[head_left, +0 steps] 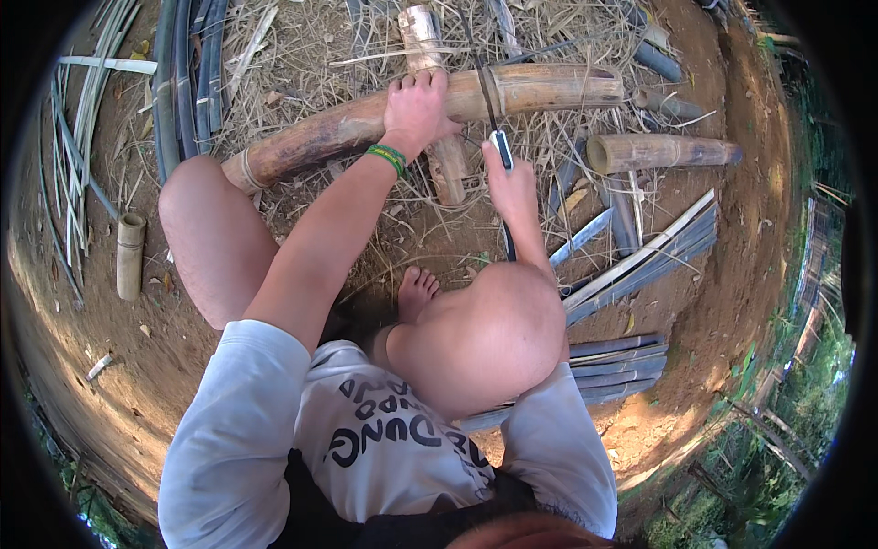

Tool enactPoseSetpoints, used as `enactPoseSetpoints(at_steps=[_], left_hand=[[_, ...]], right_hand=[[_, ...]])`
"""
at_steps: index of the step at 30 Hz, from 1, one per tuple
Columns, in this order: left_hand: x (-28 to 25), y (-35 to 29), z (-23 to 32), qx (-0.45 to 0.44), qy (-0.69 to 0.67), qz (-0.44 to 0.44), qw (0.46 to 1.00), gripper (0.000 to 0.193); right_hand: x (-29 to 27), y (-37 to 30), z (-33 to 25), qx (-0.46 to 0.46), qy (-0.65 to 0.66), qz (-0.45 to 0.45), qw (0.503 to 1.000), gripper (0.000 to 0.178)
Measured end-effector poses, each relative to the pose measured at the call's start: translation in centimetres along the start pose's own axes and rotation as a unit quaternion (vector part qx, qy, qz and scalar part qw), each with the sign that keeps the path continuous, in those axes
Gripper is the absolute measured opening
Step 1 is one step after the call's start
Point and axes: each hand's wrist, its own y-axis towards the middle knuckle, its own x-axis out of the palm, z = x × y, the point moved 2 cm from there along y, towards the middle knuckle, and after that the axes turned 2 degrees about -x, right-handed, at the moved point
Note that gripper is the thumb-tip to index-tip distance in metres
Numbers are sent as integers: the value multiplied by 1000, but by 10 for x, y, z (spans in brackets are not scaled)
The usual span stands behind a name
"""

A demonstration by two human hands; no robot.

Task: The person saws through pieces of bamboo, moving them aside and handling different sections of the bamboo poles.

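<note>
Outdoors, dry straw litters brown soil beyond the fingers. One saw, one bamboo pole and one crosspiece beneath it show. The left hand's fingers clasp over the pole; the right hand's close round the saw's handle. Tan, brown-blotched and ringed, the pole runs under the left fingers, its right end past the right fingertips.

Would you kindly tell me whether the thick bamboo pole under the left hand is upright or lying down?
Lying down: the bamboo pole stretches over a shorter bamboo piece, with the left hand on top.
</note>
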Motion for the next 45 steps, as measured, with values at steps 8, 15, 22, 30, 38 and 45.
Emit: enactPoseSetpoints(at_steps=[8,15,22,30,38,45], left_hand=[[1,1,-6,11,-12,13,1000,88],[2,9,-5,25,-35,5,999,92],[4,1,-11,20,-12,24,999,87],[-9,16,-1,6,-30,-52,998,92],[2,7,-11,17,-24,-9,1000,90],[-9,22,-3,-9,-64,-78,995,90]], right_hand=[[-19,-80,45,61,-10,-39,997,58],[9,14,9,-28,-26,21,999,60],[-12,-96,80,132,75,-80,985,55],[0,20,-3,-19,-10,-13,1000,60],[-16,-85,81,76,54,-55,994,59],[1,38,-26,-37,-6,5,999,64]])
